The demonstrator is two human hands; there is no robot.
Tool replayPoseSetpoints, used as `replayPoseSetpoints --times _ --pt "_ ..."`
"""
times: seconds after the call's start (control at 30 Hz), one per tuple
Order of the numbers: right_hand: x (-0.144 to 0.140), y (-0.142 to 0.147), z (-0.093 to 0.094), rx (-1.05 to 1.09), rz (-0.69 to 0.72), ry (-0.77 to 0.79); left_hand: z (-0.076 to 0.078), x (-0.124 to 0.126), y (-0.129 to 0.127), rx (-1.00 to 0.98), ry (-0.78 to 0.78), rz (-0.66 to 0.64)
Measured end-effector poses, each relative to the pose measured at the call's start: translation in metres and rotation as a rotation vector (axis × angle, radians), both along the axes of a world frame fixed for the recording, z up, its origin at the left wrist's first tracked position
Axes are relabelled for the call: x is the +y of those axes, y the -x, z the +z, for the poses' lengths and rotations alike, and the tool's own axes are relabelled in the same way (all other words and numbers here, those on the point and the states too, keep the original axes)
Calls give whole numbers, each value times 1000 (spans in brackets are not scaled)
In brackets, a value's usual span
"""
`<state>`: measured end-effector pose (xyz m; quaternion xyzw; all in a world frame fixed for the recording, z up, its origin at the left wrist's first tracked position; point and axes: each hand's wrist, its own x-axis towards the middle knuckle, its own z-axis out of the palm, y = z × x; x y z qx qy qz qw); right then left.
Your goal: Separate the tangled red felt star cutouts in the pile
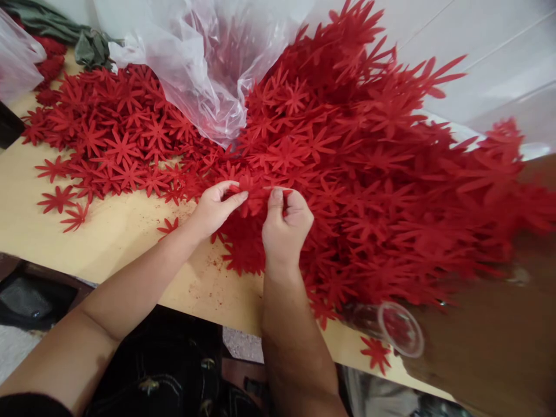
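Note:
A big heap of red star-shaped cut-outs (369,162) covers the right and back of a light wooden table (108,237). My left hand (215,208) and my right hand (284,223) meet at the heap's near edge. Both pinch one red cut-out (254,194) between thumb and fingers. A flatter spread of the same red cut-outs (113,139) lies to the left.
A crumpled clear plastic bag (204,63) lies over the back of the heap. A clear plastic cup (397,327) lies on its side near the front edge at right. Another plastic bag (17,58) and green cloth (87,46) sit at back left. The table's front edge runs diagonally below my forearms.

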<state>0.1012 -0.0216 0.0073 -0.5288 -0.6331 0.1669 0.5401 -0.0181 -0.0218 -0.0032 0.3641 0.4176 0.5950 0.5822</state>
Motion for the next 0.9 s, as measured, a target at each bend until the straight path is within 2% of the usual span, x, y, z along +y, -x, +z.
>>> replayPoseSetpoints --times 0.17,0.37,0.47,0.63,0.7,0.8,0.9 --pt "2 -6 -3 42 42 -110 -1 1 2 -21 -24 21" --pt "-4 2 -5 8 187 0 2 -2 1 81 -9 -16" --pt "-3 5 -5 44 164 31 5 -3 0 85 -25 4" --pt "0 -1 -1 27 11 -9 4 -5 -2 -8 -95 -166" --pt "0 -2 1 6 -19 -5 3 -5 -2 -24 -99 -155" --pt "-1 -1 0 9 2 3 2 -4 0 -29 -69 -114" --pt "0 2 -4 97 96 -16 2 -3 1 -28 -76 -117"
